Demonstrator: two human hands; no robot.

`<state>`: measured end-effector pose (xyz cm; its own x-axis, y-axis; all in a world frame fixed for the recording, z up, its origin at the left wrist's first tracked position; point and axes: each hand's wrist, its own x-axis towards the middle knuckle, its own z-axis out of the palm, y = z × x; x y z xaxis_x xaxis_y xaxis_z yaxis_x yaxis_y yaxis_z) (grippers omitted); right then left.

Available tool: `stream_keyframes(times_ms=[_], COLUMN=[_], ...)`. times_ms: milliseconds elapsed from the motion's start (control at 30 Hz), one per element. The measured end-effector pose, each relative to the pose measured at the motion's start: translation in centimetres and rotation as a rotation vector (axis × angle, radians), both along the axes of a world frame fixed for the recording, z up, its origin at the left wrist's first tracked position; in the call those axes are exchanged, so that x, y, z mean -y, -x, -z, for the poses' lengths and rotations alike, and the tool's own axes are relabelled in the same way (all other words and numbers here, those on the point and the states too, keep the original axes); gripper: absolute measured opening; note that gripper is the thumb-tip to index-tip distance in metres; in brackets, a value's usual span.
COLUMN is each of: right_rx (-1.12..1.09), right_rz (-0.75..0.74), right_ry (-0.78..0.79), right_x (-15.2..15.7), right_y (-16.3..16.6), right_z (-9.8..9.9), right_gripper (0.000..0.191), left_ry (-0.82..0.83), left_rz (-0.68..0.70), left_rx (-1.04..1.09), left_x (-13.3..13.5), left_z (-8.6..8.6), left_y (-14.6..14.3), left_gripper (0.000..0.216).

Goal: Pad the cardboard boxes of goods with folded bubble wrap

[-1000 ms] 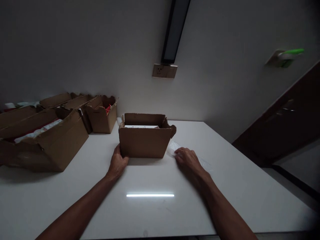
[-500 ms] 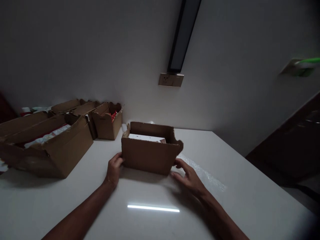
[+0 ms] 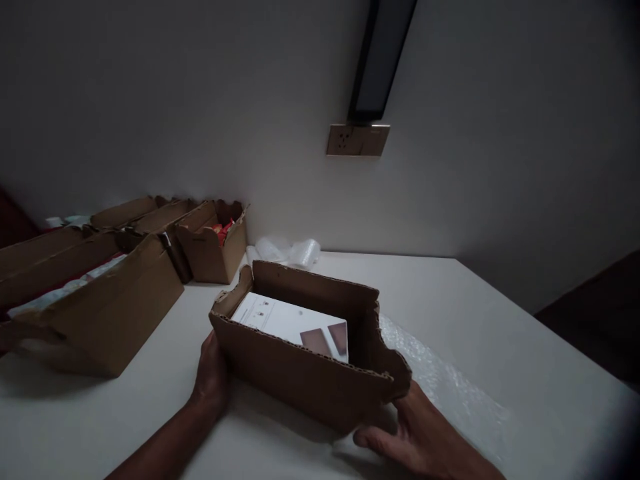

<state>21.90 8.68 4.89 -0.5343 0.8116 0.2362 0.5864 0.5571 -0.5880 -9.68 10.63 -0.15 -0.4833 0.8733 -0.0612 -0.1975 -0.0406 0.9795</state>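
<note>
At 6 o'clock, 2 hands grip an open cardboard box (image 3: pixel 305 373) on the white table (image 3: pixel 500 313): the left hand (image 3: pixel 213 380) clamps its left end, the right hand (image 3: pixel 415 437) cups the right corner, fingers spread, steadying it. A white carton (image 3: pixel 280 320) lies inside. Bubble wrap (image 3: pixel 450 387) sits at 3 o'clock, more boxes (image 3: pixel 100 300) at 10.

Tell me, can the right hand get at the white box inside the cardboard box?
Probably yes: the cardboard box has no lid, so the white box lies uncovered, and the right hand is beside its corner.

left hand (image 3: pixel 213 380): fingers curled, gripping | right hand (image 3: pixel 415 437): palm cupped, thumb out
</note>
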Motion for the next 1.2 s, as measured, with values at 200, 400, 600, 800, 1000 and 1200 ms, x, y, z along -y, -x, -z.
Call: stream_keyframes(times_ms=[200, 400, 600, 800, 1000, 1200], right_rx=[-0.009, -0.131, -0.207, -0.254, -0.280, -0.273], right_rz=[0.099, 0.327, 0.404, 0.447, 0.430, 0.402], right_ry=[-0.152, -0.060, 0.040, -0.031, -0.029, -0.032], right_x=[-0.7, -1.9, -2.7, -4.3, -5.5, -5.4], right_y=[0.5, 0.7, 1.1, 1.5, 1.6, 1.5], right_z=[1.5, 3.1, 4.5, 5.5, 6.2, 6.2], right_gripper=[0.026, 0.025, 0.036, 0.035, 0.040, 0.043], left_ry=[-0.101, -0.176, -0.230, -0.051, -0.112, -0.088], left_rz=[-0.025, 0.158, 0.339, 0.243, 0.176, 0.159], left_rx=[0.252, 0.357, -0.032, -0.426, -0.548, -0.584], left_x=[0.0, -0.1, -0.2, -1.7, -2.7, -2.9], left_z=[0.2, -0.5, 0.7, 1.4, 1.3, 1.4], left_y=[-1.2, -2.3, -1.8, -1.9, -2.4, -2.3], left_gripper=[0.054, 0.061, 0.057, 0.053, 0.046, 0.046])
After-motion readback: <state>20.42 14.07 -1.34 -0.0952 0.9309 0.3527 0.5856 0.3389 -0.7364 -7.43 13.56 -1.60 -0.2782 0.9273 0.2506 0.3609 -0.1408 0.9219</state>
